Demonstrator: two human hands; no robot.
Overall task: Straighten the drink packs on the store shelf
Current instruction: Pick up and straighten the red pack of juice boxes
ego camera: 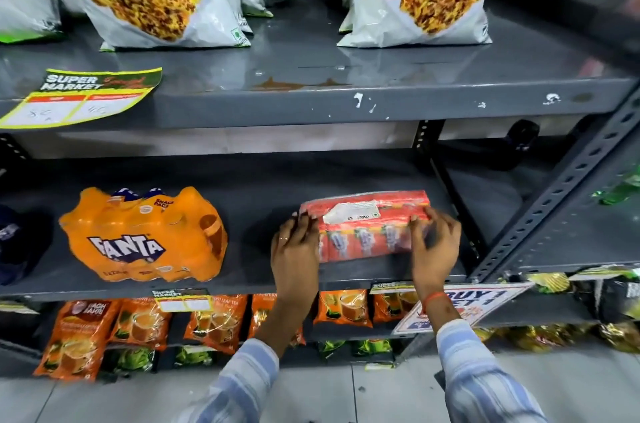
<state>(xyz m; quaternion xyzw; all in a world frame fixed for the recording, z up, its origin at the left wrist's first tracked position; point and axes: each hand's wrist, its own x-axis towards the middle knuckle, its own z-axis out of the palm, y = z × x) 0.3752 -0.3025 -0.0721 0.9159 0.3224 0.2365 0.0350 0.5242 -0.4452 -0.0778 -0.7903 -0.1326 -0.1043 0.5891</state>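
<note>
Shelf: grey painted metal store shelf (263, 270), middle tier of a slotted-post rack; its front lip carries small price labels
Pack in hand: red shrink-wrapped plastic multipack of small drink cartons (367, 228), lying on the right part of that tier, close to the front edge; its long side runs slightly askew to the lip, right end set further back, though the wide lens may add to that impression
Left hand: left hand (294, 249) pressed flat against the pack's left end, fingers extended and only lightly curled; it braces rather than clasps
Right hand: right hand (436, 246) cupped over the pack's right front corner, fingers bent onto the wrap, thumb hidden; a loose hold, and motion blur hides how firm
Other pack: orange shrink-wrapped Fanta bottle multipack (143, 235), well apart to the left on the same tier; it sits turned at an angle and looks not yet squared
Step, as judged: squaring the red pack to the shelf front
Risk: the pack lies near the lip; an uneven push from one palm could swing a corner over the edge and tip it to the floor; slick wrap could let the fingers slide, so the pack stays crooked
Risk, right side: the slotted grey upright post (540, 211) stands near; a shove rightward could jam the pack against it
</note>
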